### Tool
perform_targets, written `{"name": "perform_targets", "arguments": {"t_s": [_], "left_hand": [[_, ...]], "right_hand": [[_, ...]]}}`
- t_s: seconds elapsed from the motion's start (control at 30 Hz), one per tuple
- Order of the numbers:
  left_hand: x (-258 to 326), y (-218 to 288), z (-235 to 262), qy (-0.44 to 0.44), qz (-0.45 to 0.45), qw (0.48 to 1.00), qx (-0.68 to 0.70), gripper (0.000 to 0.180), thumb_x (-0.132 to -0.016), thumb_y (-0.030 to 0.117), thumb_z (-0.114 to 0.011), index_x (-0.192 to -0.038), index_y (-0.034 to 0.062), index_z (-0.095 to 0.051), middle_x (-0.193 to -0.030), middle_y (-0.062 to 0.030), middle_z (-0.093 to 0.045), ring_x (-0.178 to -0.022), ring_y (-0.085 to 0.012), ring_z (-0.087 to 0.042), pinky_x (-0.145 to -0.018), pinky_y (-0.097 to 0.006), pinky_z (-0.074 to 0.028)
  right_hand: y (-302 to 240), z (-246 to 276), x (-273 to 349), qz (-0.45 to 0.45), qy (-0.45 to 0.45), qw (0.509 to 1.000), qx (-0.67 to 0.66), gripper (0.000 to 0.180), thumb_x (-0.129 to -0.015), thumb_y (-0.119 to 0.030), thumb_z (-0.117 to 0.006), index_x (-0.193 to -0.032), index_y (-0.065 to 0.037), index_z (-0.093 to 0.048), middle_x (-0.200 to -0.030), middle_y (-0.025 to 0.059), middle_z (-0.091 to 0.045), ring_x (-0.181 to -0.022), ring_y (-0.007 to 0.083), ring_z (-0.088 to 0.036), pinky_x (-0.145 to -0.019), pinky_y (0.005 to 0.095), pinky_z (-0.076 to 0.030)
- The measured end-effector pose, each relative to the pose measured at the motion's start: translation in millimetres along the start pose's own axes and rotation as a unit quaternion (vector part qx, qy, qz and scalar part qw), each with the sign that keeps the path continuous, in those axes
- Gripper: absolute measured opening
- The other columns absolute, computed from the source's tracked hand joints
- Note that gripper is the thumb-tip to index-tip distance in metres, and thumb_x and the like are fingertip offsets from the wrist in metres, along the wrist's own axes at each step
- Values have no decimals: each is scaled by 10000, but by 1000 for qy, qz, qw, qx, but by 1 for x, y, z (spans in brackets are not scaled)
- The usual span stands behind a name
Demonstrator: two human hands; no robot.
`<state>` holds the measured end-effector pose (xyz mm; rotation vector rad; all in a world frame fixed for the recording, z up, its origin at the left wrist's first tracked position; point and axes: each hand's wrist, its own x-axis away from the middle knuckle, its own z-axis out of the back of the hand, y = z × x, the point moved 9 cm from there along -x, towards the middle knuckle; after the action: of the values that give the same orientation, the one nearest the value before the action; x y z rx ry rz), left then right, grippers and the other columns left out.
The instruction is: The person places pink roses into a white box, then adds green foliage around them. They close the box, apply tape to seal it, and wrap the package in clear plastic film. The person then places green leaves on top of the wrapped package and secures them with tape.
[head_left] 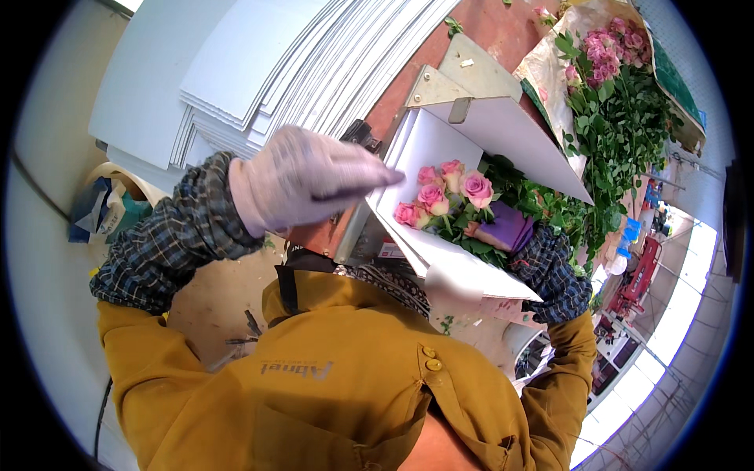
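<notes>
A bunch of pink roses (444, 192) with green leaves lies in a white cardboard wrap (408, 149), its blooms toward my left side. My right hand (509, 228), in a purple glove, is closed around the leafy stems just behind the blooms; some of its fingers are hidden by leaves. To the left of the wrap, my left hand (302, 177) is raised in a pale, stained glove. Its fingers are stretched out together toward the cardboard, slightly blurred, with nothing visible in them. A metal holder (440, 86) with an upright plate stands at the wrap's far side.
Stacked white cardboard sheets (259, 63) cover the far left of the reddish table (491, 27). At far right lie more pink roses (613, 51) with long leafy stems (620, 133) on brown paper (542, 67). A bin (145, 184) with scraps stands at left.
</notes>
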<state>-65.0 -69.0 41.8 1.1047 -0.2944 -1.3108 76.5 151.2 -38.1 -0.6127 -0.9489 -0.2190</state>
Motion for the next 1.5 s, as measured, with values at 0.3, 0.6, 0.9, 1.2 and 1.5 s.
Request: {"name": "perform_targets", "arguments": {"t_s": [0.3, 0.6, 0.9, 1.2, 1.5], "left_hand": [[-8, 3, -77, -282, -154, 946, -44, 773, -610, 28, -629, -1341, 192, -440, -1328, -7, -522, -791, -205, -637, -665, -300, -538], [-9, -5, -84, -377, -68, 923, -32, 705, -799, -45, -505, -1383, 336, -397, -1341, -26, -525, -727, -229, -656, -724, -335, -560], [-8, -8, -94, -371, -86, 922, -76, 664, -839, -28, -438, -1381, 354, -391, -1346, -19, -521, -757, -204, -669, -730, -330, -567], [-8, -7, -92, -389, -49, 917, -80, 677, -832, -27, -453, -1388, 351, -375, -1419, -4, -445, -720, -216, -654, -718, -336, -562], [-4, -7, -93, -390, -66, 916, -70, 709, -767, -17, -506, -1392, 292, -379, -1419, 2, -443, -722, -215, -646, -701, -333, -555]], "right_hand": [[-25, 15, 2, 118, -51, 992, 17, 564, -790, -333, -664, -1274, -80, -523, -1044, 182, -649, -961, 302, -621, -849, 355, -474], [-40, 48, -24, 229, 190, 953, -61, 369, -780, -223, -715, -1100, -63, -624, -1016, 149, -654, -947, 310, -624, -828, 365, -488], [-32, 11, -25, 197, 153, 939, -238, 302, -797, -58, -690, -1092, -15, -639, -954, 100, -684, -867, 166, -641, -753, 297, -510], [-76, 63, 106, 335, 7, 867, -370, 450, -859, -207, -653, -1249, -28, -517, -1176, 152, -574, -1028, 268, -592, -895, 394, -495], [23, 161, 303, 452, 62, 370, -809, 400, -897, -336, -541, -1183, -56, -533, -1145, 142, -559, -1078, 253, -541, -916, 429, -449]]}}
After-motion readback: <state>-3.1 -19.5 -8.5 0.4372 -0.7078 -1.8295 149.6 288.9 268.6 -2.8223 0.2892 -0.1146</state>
